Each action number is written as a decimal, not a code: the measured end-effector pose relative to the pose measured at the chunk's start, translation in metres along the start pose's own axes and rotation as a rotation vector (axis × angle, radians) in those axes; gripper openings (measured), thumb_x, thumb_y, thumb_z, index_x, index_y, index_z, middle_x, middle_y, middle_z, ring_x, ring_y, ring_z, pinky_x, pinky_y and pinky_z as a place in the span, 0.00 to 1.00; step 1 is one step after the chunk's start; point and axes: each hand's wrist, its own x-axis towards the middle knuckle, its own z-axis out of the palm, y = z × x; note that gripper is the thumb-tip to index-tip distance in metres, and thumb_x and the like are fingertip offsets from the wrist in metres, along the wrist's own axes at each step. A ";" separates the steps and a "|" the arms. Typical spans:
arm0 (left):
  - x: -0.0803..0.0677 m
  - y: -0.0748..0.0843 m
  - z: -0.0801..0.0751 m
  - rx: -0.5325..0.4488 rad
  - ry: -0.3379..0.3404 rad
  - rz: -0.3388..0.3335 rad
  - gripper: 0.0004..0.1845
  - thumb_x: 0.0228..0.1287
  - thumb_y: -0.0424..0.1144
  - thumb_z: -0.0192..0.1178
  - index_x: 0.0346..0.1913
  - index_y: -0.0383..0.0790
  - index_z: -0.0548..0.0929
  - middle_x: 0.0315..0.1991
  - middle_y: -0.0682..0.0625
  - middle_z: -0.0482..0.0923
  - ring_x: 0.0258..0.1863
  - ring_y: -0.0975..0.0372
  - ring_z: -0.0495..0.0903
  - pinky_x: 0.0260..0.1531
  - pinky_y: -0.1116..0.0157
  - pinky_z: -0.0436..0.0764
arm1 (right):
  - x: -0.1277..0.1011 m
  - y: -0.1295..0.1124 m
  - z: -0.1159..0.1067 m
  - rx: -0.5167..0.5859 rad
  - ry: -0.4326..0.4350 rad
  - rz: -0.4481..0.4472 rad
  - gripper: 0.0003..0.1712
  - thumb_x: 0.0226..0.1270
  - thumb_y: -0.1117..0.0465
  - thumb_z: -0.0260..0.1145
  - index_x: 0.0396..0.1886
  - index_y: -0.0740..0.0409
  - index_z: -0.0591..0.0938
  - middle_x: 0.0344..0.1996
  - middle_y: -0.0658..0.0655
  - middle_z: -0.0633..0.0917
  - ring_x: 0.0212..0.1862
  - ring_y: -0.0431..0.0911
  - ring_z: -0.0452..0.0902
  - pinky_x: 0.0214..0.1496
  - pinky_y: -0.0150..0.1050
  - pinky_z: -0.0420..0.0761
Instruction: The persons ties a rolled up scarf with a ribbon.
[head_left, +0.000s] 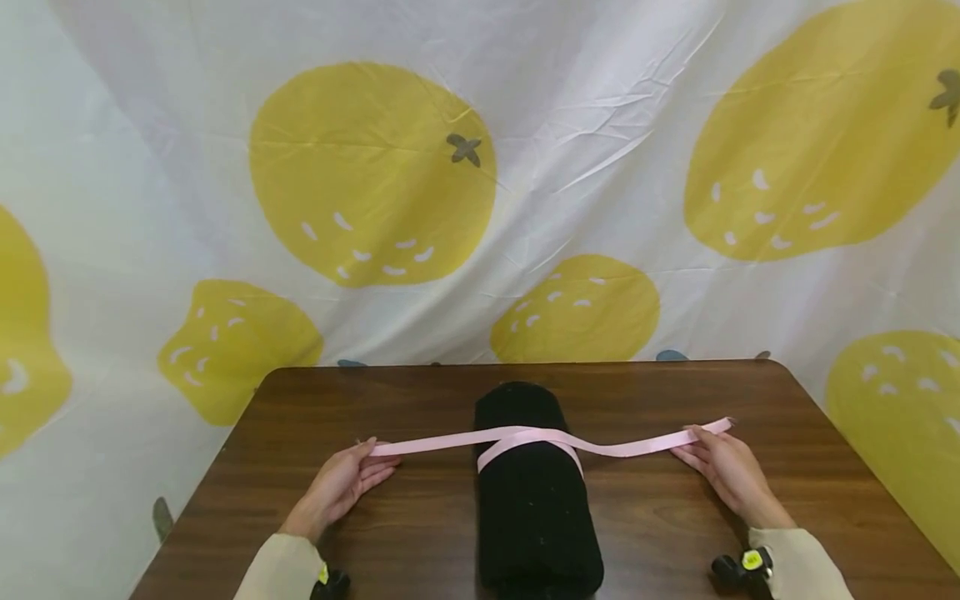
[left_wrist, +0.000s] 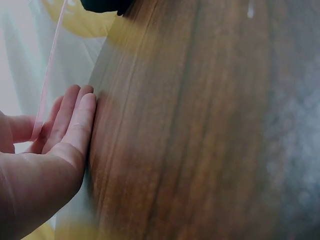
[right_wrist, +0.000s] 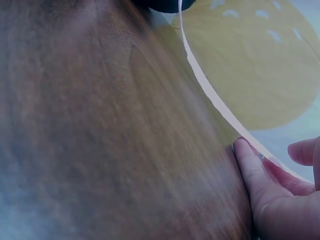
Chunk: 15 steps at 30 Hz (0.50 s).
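A pink ribbon (head_left: pixel 525 437) is crossed over a black rolled cloth (head_left: pixel 534 492) lying at the middle of the bench (head_left: pixel 420 533). One end is pinched by the left hand (head_left: pixel 341 483), the other by the right hand (head_left: pixel 723 467), each between thumb and fingers. The crossing could likely slacken if either pinch is eased, since the ends are held only lightly near their tips. The roll might be dragged sideways if one end is pulled harder. Open bench is left on both sides of the roll; the right end is held nearer the bench edge, beyond which a fruit-printed sheet (head_left: pixel 375 167) is hung.
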 end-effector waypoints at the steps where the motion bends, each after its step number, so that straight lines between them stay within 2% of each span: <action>1: 0.000 0.000 0.000 -0.001 0.002 0.001 0.16 0.80 0.39 0.43 0.55 0.26 0.70 0.43 0.41 0.85 0.45 0.56 0.85 0.52 0.59 0.81 | -0.001 0.000 0.000 0.004 0.009 0.002 0.18 0.81 0.62 0.46 0.57 0.74 0.63 0.43 0.52 0.77 0.45 0.36 0.82 0.52 0.36 0.82; 4: 0.000 0.000 0.001 -0.004 0.013 0.006 0.17 0.80 0.37 0.42 0.56 0.24 0.71 0.42 0.43 0.86 0.44 0.56 0.86 0.51 0.59 0.82 | -0.002 0.000 0.002 0.000 0.025 0.006 0.16 0.80 0.61 0.48 0.55 0.70 0.64 0.43 0.50 0.77 0.44 0.36 0.82 0.53 0.35 0.82; 8: 0.000 -0.001 0.001 0.002 0.017 0.010 0.20 0.80 0.36 0.41 0.60 0.21 0.70 0.41 0.44 0.85 0.43 0.58 0.86 0.50 0.61 0.82 | -0.002 0.000 0.004 0.008 0.043 0.002 0.18 0.79 0.58 0.52 0.56 0.68 0.63 0.41 0.49 0.78 0.43 0.36 0.82 0.52 0.32 0.81; 15: -0.003 0.000 0.002 0.051 -0.012 0.028 0.23 0.81 0.37 0.38 0.65 0.18 0.65 0.56 0.34 0.79 0.46 0.61 0.84 0.52 0.63 0.81 | -0.005 0.000 0.006 0.050 0.057 -0.046 0.21 0.77 0.58 0.56 0.56 0.69 0.62 0.40 0.47 0.81 0.44 0.35 0.82 0.52 0.31 0.81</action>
